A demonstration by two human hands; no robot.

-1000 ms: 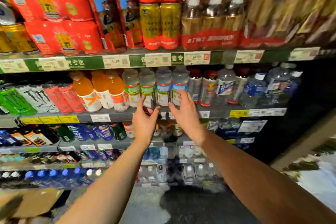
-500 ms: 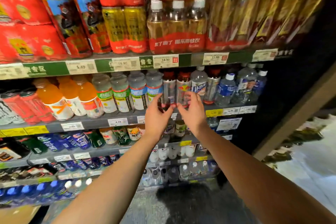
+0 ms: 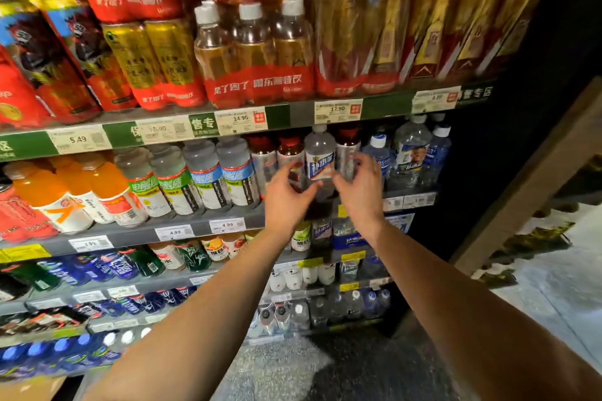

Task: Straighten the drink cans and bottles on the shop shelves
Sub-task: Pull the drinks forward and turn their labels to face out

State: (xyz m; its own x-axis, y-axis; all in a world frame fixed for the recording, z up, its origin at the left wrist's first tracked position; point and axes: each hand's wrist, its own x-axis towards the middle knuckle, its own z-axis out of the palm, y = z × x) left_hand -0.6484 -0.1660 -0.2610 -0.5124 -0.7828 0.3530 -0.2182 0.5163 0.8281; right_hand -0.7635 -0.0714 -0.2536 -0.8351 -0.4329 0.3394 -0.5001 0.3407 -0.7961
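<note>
On the second shelf [image 3: 202, 228] a clear bottle with a white and blue label [image 3: 320, 153] stands upright among red-capped bottles [image 3: 264, 156]. My left hand [image 3: 286, 194] is just left of it, fingers curled and apart, thumb close to its lower part. My right hand [image 3: 360, 187] is just right of it, fingers spread in front of a red-capped bottle [image 3: 348, 143]. Neither hand clearly grips anything. Clear bottles with blue labels [image 3: 237, 174] and green labels [image 3: 143, 187] line up to the left.
Orange drink bottles [image 3: 42, 194] stand far left and blue-labelled water bottles [image 3: 411, 150] far right. Shrink-wrapped multipacks [image 3: 254, 52] fill the shelf above. Lower shelves hold cans and small bottles [image 3: 123, 265]. A dark shelf end panel [image 3: 521, 127] bounds the right side.
Both hands have moved right along the second shelf, from the blue-labelled clear bottles to the white and blue labelled bottle. The view has shifted right with them.
</note>
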